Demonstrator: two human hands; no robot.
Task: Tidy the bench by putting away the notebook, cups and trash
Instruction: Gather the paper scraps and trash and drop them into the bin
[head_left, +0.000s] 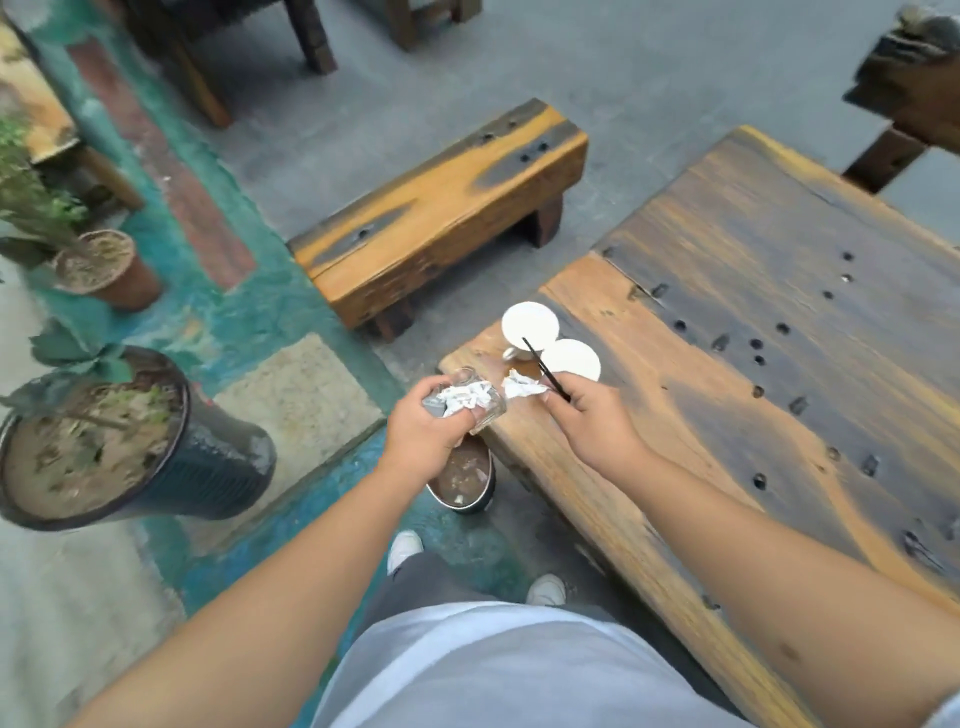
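Observation:
My left hand (423, 428) grips a clear glass cup (475, 402) stuffed with crumpled white paper, held tilted just off the left end of the wooden bench (727, 322). My right hand (592, 421) holds a thin black stick (545, 369) and a crumpled white paper scrap (522, 387) over the bench's near corner. Two white paper cups (530, 325) (576, 358) stand side by side on that corner, just beyond my right hand. No notebook is in view.
A metal bowl (462, 478) with brown liquid and scraps sits on the ground below my left hand. A small wooden stool (441, 208) stands beyond the bench. Two potted plants (104, 441) (104, 265) stand at left. My white shoes (405, 548) are near the bowl.

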